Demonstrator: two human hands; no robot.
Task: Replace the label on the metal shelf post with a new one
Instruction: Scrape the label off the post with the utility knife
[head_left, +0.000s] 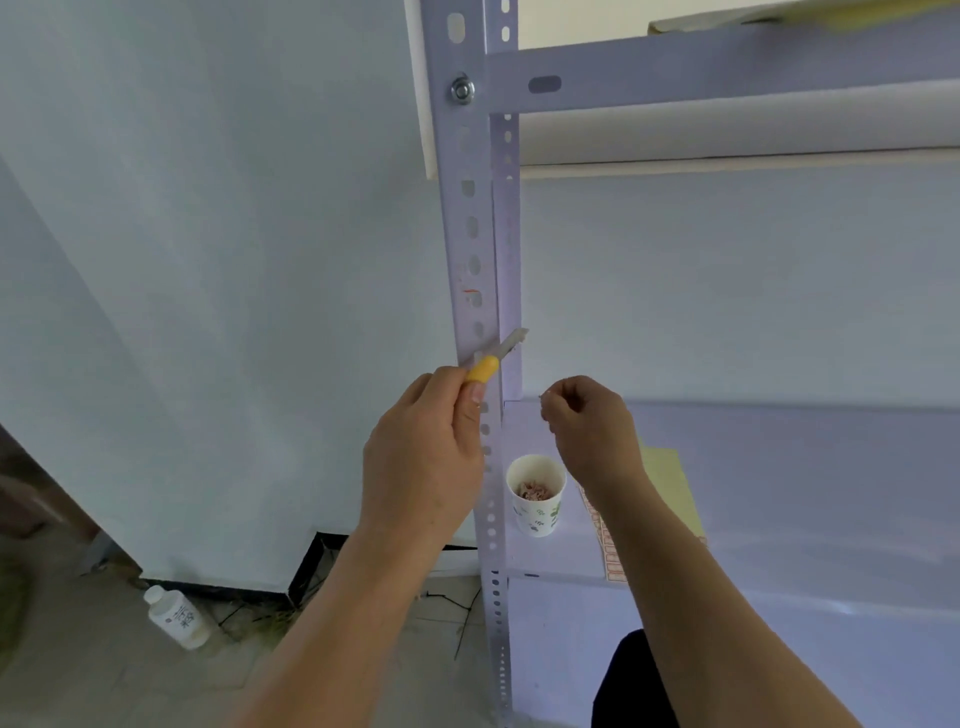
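Yellow-handled scraper knife (496, 356) gripped in the left hand (423, 452), blade against the pale perforated metal post (480, 244); right hand (589, 423) pinches something too tiny to identify.

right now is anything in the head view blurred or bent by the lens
Head view: light is soft and even, with no hard shadows or glare; the knife in the left hand is slightly blurred; the shelf post bows with wide-angle distortion; the bottle near the edge looks soft.
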